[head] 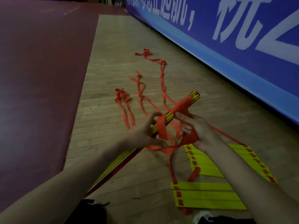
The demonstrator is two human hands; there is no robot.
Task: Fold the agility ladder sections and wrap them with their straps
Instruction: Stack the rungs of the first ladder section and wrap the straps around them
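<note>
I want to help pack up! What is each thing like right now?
Rung bundle, stacked together, held up off the floor, partly wrapped.
Red strap, looped round the rung bundle, one end hanging loose.
Left hand, grips the rung bundle.
Right hand, fingers curled round the red strap.
Flat ladder sections, lying unfolded on the floor.
Loose straps, tangled across the floor.

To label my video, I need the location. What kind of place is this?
Probably an indoor sports hall. It has a wooden plank floor beside a dark red court surface, a long blue banner along its edge, and agility ladder sections lying on it.
</note>
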